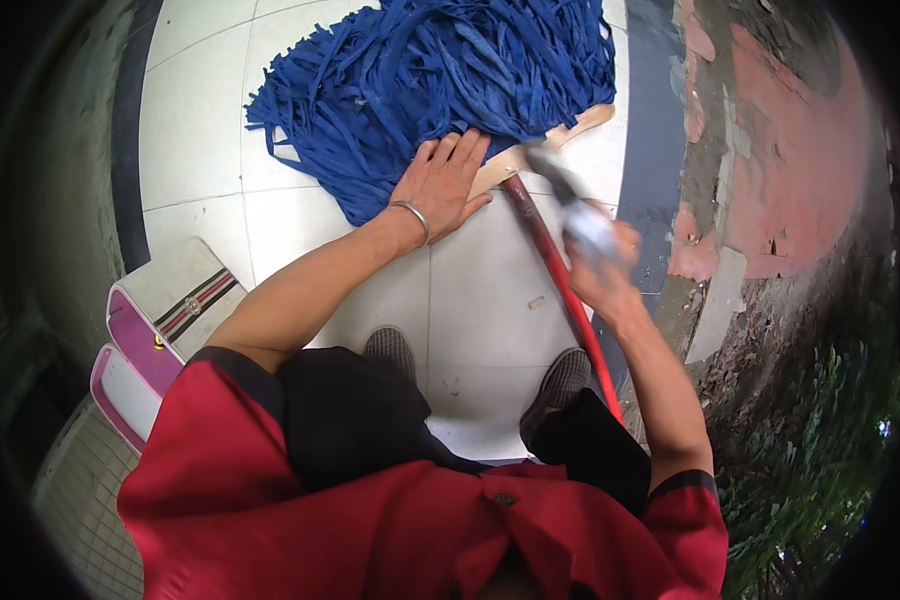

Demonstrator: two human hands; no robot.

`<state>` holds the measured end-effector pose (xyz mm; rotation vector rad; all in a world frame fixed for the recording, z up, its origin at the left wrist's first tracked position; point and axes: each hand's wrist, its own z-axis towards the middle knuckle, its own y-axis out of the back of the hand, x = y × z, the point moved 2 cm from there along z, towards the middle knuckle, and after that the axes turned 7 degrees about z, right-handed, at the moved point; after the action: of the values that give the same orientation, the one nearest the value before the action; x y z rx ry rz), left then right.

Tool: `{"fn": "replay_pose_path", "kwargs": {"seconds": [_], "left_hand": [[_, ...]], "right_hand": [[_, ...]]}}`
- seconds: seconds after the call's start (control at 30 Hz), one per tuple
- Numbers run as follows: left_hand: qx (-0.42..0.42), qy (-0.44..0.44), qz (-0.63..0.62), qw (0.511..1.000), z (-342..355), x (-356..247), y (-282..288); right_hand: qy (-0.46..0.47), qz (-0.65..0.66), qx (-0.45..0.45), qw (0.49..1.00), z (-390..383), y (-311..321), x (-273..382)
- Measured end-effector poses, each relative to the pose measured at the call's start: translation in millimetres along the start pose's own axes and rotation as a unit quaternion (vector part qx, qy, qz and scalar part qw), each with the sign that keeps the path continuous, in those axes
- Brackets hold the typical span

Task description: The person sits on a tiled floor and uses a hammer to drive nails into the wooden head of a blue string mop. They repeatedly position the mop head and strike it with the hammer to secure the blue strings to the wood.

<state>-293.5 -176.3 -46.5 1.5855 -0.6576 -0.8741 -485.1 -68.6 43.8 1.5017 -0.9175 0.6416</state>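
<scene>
A large mop head of blue cloth strips is spread over the pale floor, with a light wooden bar along its near edge. A red pole meets the bar and slants down toward my right shoe. My left hand lies flat, fingers stretched, pressing on the strips beside the bar. My right hand is closed around a hammer, which is smeared by motion. The hammer's dark head is over the bar, just right of where the pole meets it; contact cannot be told.
An open box with pink inside and a striped lid stands at my left. My shoes are on the tiles, with a small scrap near the pole. A dark border and a patchy red wall run along the right, above plants.
</scene>
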Motion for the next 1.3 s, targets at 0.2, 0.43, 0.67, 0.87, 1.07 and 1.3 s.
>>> {"fn": "replay_pose_path", "kwargs": {"seconds": [0.2,0.43,0.67,0.87,1.07,1.3], "left_hand": [[0.003,-0.004,-0.005,1.000,7,-3,0],[0.013,0.005,-0.013,1.000,3,-1,0],[0.023,0.011,0.000,1.000,2,1,0],[0.014,-0.003,-0.007,1.000,8,-4,2],[0.026,0.006,-0.008,1.000,0,0,4],[0.041,0.005,0.004,0.999,10,-1,0]], "right_hand": [[-0.051,-0.004,0.002,0.999,-1,-11,-12],[-0.073,-0.008,0.006,0.997,2,-13,-23],[-0.014,0.043,-0.023,0.999,13,12,17],[-0.151,-0.056,0.074,0.984,-2,-14,-49],[0.006,0.035,-0.003,0.999,7,8,15],[-0.105,-0.093,0.074,0.987,3,-12,-47]]}}
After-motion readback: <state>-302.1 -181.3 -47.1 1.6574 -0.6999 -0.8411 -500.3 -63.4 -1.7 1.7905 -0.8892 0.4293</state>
